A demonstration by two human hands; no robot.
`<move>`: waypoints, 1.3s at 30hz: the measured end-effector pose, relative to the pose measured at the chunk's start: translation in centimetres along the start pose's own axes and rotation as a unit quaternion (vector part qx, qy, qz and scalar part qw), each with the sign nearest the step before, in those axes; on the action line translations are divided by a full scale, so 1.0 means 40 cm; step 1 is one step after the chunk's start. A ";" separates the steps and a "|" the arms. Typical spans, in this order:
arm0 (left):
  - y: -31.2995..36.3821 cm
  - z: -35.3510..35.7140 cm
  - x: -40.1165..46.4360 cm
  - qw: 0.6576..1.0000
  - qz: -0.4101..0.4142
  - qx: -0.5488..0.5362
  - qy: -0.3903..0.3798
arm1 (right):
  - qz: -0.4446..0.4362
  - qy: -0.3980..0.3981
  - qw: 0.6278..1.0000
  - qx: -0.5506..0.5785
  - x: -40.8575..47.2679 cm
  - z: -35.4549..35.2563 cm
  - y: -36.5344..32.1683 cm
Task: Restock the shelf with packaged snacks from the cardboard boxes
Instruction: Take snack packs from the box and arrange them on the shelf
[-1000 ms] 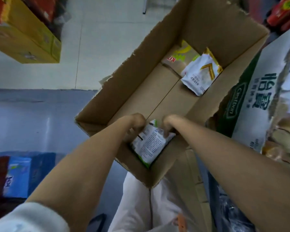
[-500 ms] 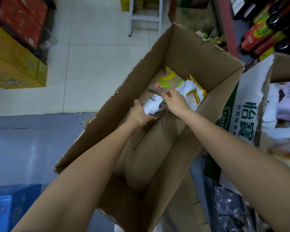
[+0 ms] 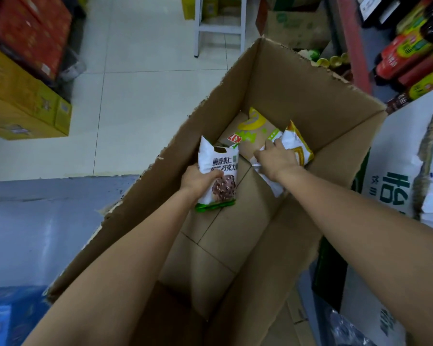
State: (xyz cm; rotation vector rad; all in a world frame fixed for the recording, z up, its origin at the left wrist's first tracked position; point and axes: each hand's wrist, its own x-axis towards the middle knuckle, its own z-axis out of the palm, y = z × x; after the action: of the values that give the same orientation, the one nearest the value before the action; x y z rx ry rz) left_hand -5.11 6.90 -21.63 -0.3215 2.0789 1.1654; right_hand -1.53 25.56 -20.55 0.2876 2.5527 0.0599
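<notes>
A large open cardboard box (image 3: 308, 88) fills the middle of the view, both my arms reaching into it. My left hand (image 3: 198, 179) grips a white snack packet with a green lower edge and a chocolate picture (image 3: 220, 168), held upright above the box floor. My right hand (image 3: 276, 158) lies on a white and yellow packet (image 3: 299, 146) at the far right of the box, fingers curling over its edge. A brown packet with a yellow banana print (image 3: 254, 132) lies flat behind both.
A white and green printed carton (image 3: 398, 156) stands at the right. Bottles (image 3: 410, 48) line a red shelf at the upper right. Yellow and red cartons (image 3: 23, 96) are stacked at the left on the tiled floor, a step stool (image 3: 220, 26) beyond.
Both hands have moved from the near end of the box to its far end. The left hand has turned its packet face up, and the right hand has let go and reached the yellow packet.
</notes>
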 end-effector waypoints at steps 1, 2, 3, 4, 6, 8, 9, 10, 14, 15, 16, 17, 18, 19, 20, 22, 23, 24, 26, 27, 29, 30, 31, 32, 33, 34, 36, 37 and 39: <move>0.003 -0.002 -0.008 1.000 0.009 0.017 0.008 | 0.006 0.009 0.999 0.033 -0.004 -0.008 0.005; 0.007 -0.003 -0.021 0.999 0.026 0.043 0.018 | 0.017 0.027 0.997 0.066 -0.010 -0.019 0.008; 0.014 -0.002 -0.038 0.996 0.047 0.076 0.029 | 0.038 0.053 0.992 0.103 -0.021 -0.034 0.011; 0.024 -0.002 -0.059 0.990 0.071 0.113 0.043 | 0.067 0.083 0.983 0.149 -0.034 -0.050 0.011; 0.053 -0.003 -0.108 0.978 0.114 0.162 0.071 | 0.127 0.143 0.949 0.250 -0.069 -0.088 0.016; 0.093 -0.014 -0.168 0.967 0.145 0.178 0.111 | 0.161 0.192 0.916 0.312 -0.116 -0.124 0.024; 0.116 -0.024 -0.199 0.961 0.158 0.186 0.132 | 0.167 0.217 0.905 0.327 -0.144 -0.140 0.027; 0.138 -0.034 -0.230 0.954 0.173 0.194 0.146 | 0.165 0.242 0.894 0.339 -0.171 -0.154 0.029; 0.214 -0.092 -0.340 0.937 0.256 0.166 0.172 | 0.178 0.355 0.808 0.435 -0.306 -0.237 0.023; 0.230 -0.111 -0.366 0.933 0.274 0.155 0.174 | 0.197 0.374 0.766 0.485 -0.341 -0.260 0.022; 0.245 -0.129 -0.392 0.929 0.290 0.149 0.175 | 0.222 0.387 0.714 0.540 -0.371 -0.275 0.023; 0.258 -0.146 -0.420 0.925 0.303 0.147 0.175 | 0.244 0.390 0.653 0.602 -0.403 -0.294 0.024; 0.269 -0.162 -0.450 0.924 0.310 0.144 0.170 | 0.254 0.382 0.583 0.670 -0.438 -0.311 0.024; 0.281 -0.175 -0.489 0.925 0.315 0.139 0.160 | 0.254 0.366 0.509 0.736 -0.482 -0.330 0.023; 0.289 -0.185 -0.530 0.927 0.322 0.131 0.144 | 0.253 0.346 0.446 0.786 -0.531 -0.344 0.024; 0.302 -0.198 -0.624 0.920 0.357 0.122 0.108 | 0.226 0.300 0.374 0.848 -0.650 -0.363 0.026; 0.309 -0.200 -0.672 0.914 0.377 0.119 0.092 | 0.212 0.279 0.352 0.868 -0.720 -0.377 0.024; 0.319 -0.200 -0.723 0.907 0.398 0.116 0.079 | 0.196 0.271 0.336 0.880 -0.793 -0.390 0.026; 0.349 -0.188 -0.839 0.886 0.445 0.121 0.051 | 0.176 0.291 0.294 0.893 -0.942 -0.415 0.036; 0.359 -0.180 -0.895 0.874 0.468 0.124 0.036 | 0.169 0.303 0.276 0.896 -1.017 -0.426 0.035; 0.382 -0.136 -1.024 0.845 0.519 0.129 0.008 | 0.161 0.357 0.260 0.883 -1.176 -0.437 0.046; 0.391 -0.121 -1.057 0.838 0.530 0.130 0.011 | 0.153 0.371 0.266 0.877 -1.216 -0.442 0.045; 0.399 -0.091 -1.116 0.826 0.549 0.126 0.000 | 0.145 0.397 0.264 0.867 -1.290 -0.445 0.050; 0.401 -0.053 -1.180 0.813 0.569 0.120 -0.023 | 0.135 0.431 0.262 0.853 -1.376 -0.438 0.061; 0.400 -0.014 -1.245 0.803 0.584 0.113 -0.048 | 0.127 0.463 0.266 0.836 -1.458 -0.428 0.068; 0.396 0.027 -1.311 0.792 0.597 0.105 -0.073 | 0.124 0.492 0.275 0.816 -1.544 -0.418 0.074; 0.375 0.109 -1.439 0.771 0.620 0.081 -0.123 | 0.133 0.539 0.301 0.775 -1.693 -0.384 0.094; 0.359 0.151 -1.502 0.759 0.630 0.070 -0.148 | 0.149 0.560 0.317 0.751 -1.761 -0.360 0.107; 0.320 0.231 -1.628 0.742 0.640 0.052 -0.192 | 0.199 0.600 0.334 0.699 -1.901 -0.311 0.131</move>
State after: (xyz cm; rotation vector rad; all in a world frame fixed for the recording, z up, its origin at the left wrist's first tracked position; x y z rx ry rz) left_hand 38.69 13.52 28.65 1.5315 1.8284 1.5830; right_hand 54.91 14.37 30.95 2.1310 2.5081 -2.8018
